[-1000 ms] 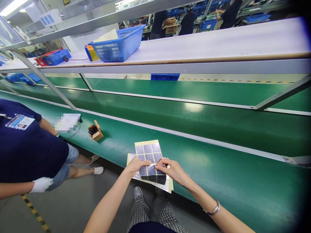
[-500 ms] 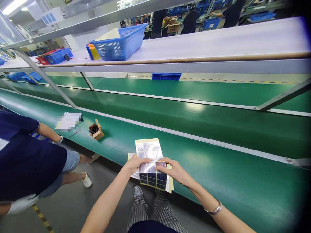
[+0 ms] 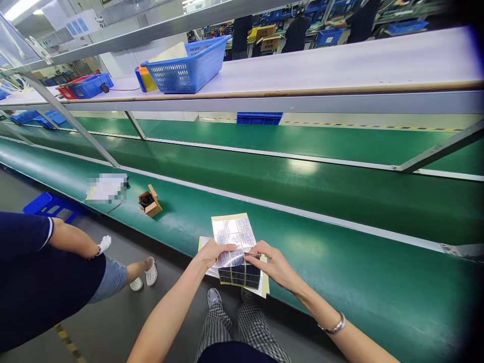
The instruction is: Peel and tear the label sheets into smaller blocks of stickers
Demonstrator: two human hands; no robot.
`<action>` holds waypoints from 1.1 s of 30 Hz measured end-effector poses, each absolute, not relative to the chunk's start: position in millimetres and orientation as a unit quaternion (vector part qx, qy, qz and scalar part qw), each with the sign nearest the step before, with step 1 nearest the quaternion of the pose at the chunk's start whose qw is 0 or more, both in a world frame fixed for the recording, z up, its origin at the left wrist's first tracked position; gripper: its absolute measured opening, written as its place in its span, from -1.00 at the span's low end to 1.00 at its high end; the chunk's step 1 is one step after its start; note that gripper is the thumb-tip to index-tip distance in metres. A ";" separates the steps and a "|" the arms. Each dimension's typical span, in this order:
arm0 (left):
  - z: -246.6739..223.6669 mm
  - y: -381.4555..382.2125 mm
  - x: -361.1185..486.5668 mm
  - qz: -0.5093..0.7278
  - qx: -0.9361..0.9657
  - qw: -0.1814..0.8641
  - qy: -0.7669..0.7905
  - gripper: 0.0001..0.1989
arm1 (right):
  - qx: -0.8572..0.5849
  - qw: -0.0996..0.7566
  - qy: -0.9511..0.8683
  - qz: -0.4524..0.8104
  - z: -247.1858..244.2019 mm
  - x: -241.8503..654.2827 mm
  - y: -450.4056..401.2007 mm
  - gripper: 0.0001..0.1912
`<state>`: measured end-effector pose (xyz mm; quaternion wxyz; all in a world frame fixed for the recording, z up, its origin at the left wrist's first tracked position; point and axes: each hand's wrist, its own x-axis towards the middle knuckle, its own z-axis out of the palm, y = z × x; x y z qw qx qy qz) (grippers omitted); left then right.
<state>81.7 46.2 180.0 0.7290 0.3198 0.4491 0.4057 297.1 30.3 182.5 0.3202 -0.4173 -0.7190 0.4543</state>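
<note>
Head view, left hand (image 3: 212, 253) grasping label sheet (image 3: 233, 232), right hand (image 3: 275, 267) pinching its right side, papers (image 3: 203, 243) beneath the fingers (image 3: 261, 246), open carton (image 3: 153, 208) left of them

Label sheet (image 3: 235, 229): upper rows now glaring silver, lower dark band broader than one second ago. Co-worker (image 3: 49, 282): shifted back; gloved hand (image 3: 105, 244) farther from worktop's (image 3: 181, 222) near edge. Blue stool (image 3: 43, 201): newly exposed.

Head-worn view, facing forward, tilted down
</note>
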 end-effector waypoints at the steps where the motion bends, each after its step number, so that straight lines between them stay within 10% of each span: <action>1: 180.6 46.0 81.6 0.406 0.319 0.729 0.450 -0.34 | -0.415 0.325 -0.719 0.454 182.6 297.2 29.5 -0.67; 33: 177.4 43.3 83.1 0.428 0.284 0.723 0.462 -0.41 | -0.412 0.289 -0.697 0.511 178.6 302.9 28.5 -0.61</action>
